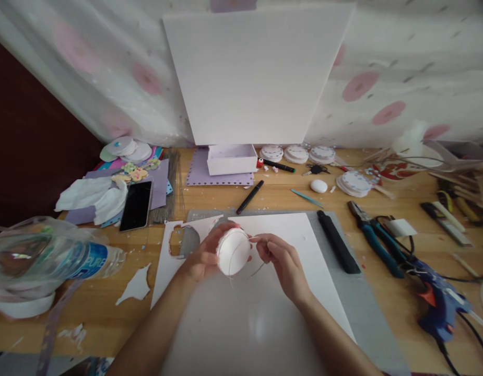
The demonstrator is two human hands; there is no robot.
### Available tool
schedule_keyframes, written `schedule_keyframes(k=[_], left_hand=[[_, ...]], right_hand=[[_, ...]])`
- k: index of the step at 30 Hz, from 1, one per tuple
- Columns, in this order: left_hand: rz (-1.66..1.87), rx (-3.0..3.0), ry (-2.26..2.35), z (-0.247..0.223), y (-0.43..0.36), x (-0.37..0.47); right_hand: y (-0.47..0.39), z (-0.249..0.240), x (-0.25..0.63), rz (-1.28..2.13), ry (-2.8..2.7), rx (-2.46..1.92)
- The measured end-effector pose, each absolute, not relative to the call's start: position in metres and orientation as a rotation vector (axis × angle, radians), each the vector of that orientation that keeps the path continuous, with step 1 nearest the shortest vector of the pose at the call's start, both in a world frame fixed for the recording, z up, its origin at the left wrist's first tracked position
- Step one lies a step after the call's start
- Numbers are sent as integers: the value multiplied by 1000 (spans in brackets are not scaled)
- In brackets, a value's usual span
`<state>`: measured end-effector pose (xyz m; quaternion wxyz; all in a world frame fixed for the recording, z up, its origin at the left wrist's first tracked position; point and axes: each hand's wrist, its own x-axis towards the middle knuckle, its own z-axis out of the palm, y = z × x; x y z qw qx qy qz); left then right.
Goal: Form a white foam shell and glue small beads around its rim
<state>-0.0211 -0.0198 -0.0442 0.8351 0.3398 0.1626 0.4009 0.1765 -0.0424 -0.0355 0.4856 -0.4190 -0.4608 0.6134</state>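
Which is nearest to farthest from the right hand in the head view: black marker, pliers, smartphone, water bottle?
From the right hand:
1. Black marker, just beyond it, up the table.
2. Pliers, to its right.
3. Smartphone, left, past the left hand.
4. Water bottle, far left edge.

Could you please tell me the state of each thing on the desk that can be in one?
Left hand: closed around the white ball.
White ball: held up off the white sheet.
Right hand: pinching a thin wire at the ball.
Thin wire: runs around the ball.
White sheet: flat, with a hole cut near its left corner.
Phone: screen dark, lying flat.
Bottle: on its side.
White box: open.
Pliers: lying down.
Glue gun: lying on the table.
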Motion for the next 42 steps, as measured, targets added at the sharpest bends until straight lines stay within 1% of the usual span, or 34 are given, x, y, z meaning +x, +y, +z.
schedule_keyframes(k=[7, 10, 17, 27, 33, 37, 42], left_hand=[[911, 700, 402, -48, -21, -18], [928, 686, 435, -49, -20, -17], [921, 496, 425, -52, -16, -20], [749, 481, 374, -57, -19, -22], [744, 456, 400, -61, -22, -22], [751, 495, 533, -59, -23, -19], [754, 640, 762, -45, -31, -18]], right_hand=[[-42, -32, 173, 1360, -1262, -1126], [-41, -33, 170, 1354, -1270, -1148], [-35, -37, 168, 1277, -1298, -1192], [-27, -55, 171, 1415, -1123, -1146], [-33, -51, 176, 1531, -1143, -1155], [-38, -39, 191, 1610, -1143, -1151], [-48, -34, 206, 1712, -977, -1142]])
